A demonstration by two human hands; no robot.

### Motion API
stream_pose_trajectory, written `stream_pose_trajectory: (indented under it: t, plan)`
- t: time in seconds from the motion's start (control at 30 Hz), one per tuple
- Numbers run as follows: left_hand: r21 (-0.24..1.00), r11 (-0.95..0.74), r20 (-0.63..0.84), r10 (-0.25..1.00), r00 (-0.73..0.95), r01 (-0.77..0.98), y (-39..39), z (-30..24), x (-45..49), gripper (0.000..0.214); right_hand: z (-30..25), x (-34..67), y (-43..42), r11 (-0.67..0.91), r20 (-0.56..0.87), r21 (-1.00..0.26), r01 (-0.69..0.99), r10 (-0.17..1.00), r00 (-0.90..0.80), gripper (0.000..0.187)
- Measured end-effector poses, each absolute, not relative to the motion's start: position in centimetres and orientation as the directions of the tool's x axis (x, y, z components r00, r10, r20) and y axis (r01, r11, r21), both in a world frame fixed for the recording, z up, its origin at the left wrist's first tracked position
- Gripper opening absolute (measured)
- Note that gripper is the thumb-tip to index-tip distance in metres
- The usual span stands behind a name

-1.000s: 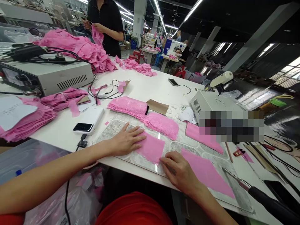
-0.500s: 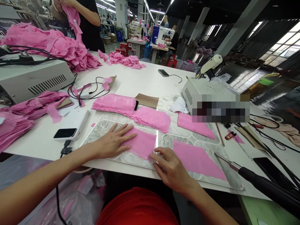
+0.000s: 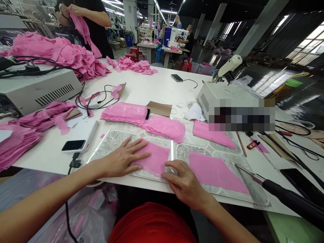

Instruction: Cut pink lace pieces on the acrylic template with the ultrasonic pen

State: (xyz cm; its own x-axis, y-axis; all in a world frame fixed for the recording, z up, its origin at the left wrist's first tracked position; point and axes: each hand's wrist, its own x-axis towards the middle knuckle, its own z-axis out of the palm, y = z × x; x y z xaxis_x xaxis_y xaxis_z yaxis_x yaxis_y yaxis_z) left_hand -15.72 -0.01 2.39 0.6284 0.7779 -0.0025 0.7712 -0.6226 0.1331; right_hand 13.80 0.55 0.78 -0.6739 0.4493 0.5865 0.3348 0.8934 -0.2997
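My left hand [image 3: 120, 158] lies flat with its fingers spread over the left part of a thin pink fabric piece [image 3: 158, 157]. That piece rests on a grey, stone-patterned board [image 3: 108, 141]. My right hand [image 3: 183, 180] is at the fabric's lower right corner, its fingers curled, thumb and index fingertips apart and touching the edge. Right of it lies a second pink fabric piece [image 3: 215, 172]. The metal tip of a black-handled tool [image 3: 268, 185] lies just beyond that piece. Behind my hands are two stacks of pink lace-patterned fabric [image 3: 124, 113], [image 3: 165, 128].
A folded pink piece [image 3: 214, 134] lies by a grey box [image 3: 217, 94], partly pixelated. On the left are a white power bank [image 3: 87, 135], cables, another grey box [image 3: 45, 87] and a pink fabric heap [image 3: 55, 54]. Orange-handled snips [image 3: 253, 145] lie right. A co-worker [image 3: 96, 30] handles pink fabric.
The view has shifted slightly. Both my hands stay at the same fabric piece, with the right fingers barely moved. The co-worker's hands and held fabric have changed position.
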Motion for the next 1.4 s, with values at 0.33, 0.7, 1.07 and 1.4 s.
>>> stream_pose_trajectory:
  t: [0.33, 0.7, 1.07, 1.4]
  plan:
    - [-0.023, -0.611, 0.136, 0.782, 0.608, 0.791, 0.1, 1.1, -16.1, 0.056, 1.3, 14.8, 0.3, 0.897, 0.655, -0.316, 0.310, 0.443, -0.613, 0.028]
    - [0.166, -0.817, 0.171, 0.575, 0.800, 0.552, 4.4, 3.9, -5.7, 0.035, -0.5, 27.3, -3.1, 0.560, 0.732, -0.425, 0.711, 0.674, -0.094, 0.033]
    - [0.300, -0.628, 0.143, 0.773, 0.617, 0.718, 9.9, 3.4, 3.2, 0.007, -1.4, 28.5, -0.5, 0.545, 0.768, -0.358, 0.758, 0.634, -0.093, 0.032]
    - [0.290, -0.646, 0.163, 0.760, 0.629, 0.706, 10.1, 3.4, 3.4, 0.015, -2.2, 30.1, -1.2, 0.470, 0.765, -0.339, 0.815, 0.642, -0.052, 0.034]
